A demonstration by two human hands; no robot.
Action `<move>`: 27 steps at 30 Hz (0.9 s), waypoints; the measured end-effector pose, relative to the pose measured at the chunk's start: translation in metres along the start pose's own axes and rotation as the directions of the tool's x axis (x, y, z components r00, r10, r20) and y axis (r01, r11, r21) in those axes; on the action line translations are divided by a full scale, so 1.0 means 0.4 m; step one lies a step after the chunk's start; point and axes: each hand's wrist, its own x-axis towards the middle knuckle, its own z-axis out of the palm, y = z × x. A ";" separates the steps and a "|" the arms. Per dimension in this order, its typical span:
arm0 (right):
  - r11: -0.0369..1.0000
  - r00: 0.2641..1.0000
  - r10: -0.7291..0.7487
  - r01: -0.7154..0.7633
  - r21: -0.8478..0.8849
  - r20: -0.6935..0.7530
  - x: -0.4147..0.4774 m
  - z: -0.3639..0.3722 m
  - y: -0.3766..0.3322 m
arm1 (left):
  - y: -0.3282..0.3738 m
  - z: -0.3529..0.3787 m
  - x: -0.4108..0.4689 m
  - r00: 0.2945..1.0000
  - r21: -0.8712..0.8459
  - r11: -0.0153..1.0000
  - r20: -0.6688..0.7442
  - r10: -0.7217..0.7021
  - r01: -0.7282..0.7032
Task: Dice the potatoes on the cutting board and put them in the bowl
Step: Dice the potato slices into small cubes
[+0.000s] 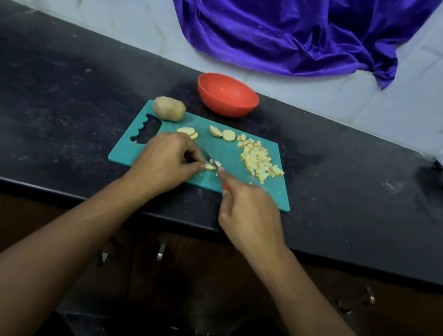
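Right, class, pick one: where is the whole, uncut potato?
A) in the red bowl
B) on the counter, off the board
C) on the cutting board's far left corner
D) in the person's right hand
C: the whole potato sits on the far left corner of the teal cutting board, beside its handle cutout.
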 end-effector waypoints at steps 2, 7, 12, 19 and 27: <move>1.000 1.000 0.014 -0.014 0.013 0.013 0.003 -0.004 0.002 | -0.003 0.002 -0.003 1.000 0.006 1.000 -0.003 0.000 0.000; 0.995 0.999 -0.015 0.020 0.094 -0.049 -0.025 -0.001 0.000 | -0.011 -0.001 -0.004 0.999 0.024 1.000 -0.039 0.002 -0.001; 0.998 0.998 -0.057 0.057 0.000 0.005 -0.003 0.002 0.005 | -0.012 0.001 -0.008 0.999 0.028 1.000 -0.036 0.000 0.001; 0.994 0.996 -0.087 0.087 0.070 -0.014 -0.019 -0.008 0.009 | -0.008 -0.007 -0.012 0.998 0.055 0.998 -0.065 -0.007 0.011; 0.941 0.999 0.023 -0.005 0.339 -0.049 -0.010 0.000 0.038 | -0.015 -0.013 -0.012 1.000 0.047 0.999 -0.004 -0.010 0.011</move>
